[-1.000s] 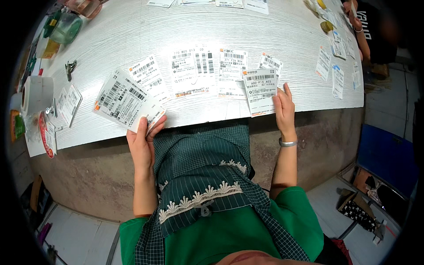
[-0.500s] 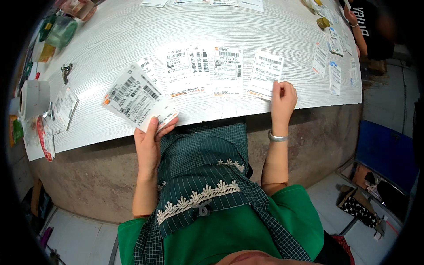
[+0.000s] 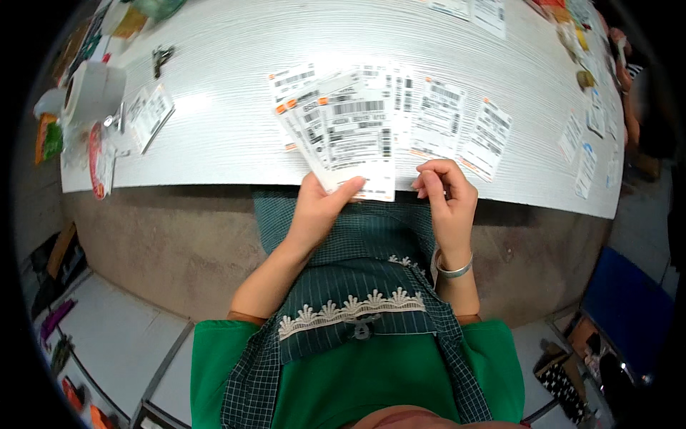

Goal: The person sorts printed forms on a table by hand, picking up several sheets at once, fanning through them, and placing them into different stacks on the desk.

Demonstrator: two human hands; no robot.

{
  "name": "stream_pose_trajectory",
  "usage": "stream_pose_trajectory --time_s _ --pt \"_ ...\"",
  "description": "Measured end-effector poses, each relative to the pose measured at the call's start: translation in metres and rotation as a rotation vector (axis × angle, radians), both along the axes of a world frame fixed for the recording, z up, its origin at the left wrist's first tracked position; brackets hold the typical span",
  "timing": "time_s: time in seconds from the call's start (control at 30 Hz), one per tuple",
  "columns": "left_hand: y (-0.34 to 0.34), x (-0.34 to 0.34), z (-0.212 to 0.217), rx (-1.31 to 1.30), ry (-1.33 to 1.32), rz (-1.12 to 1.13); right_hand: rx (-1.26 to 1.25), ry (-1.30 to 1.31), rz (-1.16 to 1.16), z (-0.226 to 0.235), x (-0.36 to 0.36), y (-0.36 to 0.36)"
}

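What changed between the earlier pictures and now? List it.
The left hand brought its fanned stack of labels from the left to the middle, still gripped. The right hand let go of the label it was laying down and drew back to the table edge, fingers curled. The row of labels on the table stayed put.

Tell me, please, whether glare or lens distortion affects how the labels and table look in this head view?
Head view: fisheye bends the table edge into a curve; glare whitens the tabletop left of the fanned labels in the left hand; corners are black; the labels' print is blurred.
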State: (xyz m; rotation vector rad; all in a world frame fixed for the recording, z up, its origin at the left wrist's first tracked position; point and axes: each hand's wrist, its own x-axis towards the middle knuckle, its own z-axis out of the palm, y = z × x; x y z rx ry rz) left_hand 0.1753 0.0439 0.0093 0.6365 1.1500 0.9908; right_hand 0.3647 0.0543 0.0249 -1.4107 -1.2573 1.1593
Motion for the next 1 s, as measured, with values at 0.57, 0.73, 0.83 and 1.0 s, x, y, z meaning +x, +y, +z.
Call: stream_pose_trajectory --time_s 0.57,0.73,0.83,1.0 --pt "0.01 0.0 0.005 -0.04 -0.234 -0.07 0.06 -0.26 -0.402 -0.029 0.079 0.023" --pt "0.025 0.025 0.005 -0.002 -0.103 -0.134 0.03 -0.969 -0.427 -0.022 0.094 0.028" --pt "0.023 0.038 0.003 0.043 -0.059 -0.162 0.097 -0.465 -0.287 -0.007 0.061 0.017" --pt "0.021 0.04 0.0 -0.014 -0.061 -0.127 0.11 -0.395 -0.004 0.001 0.019 0.012"
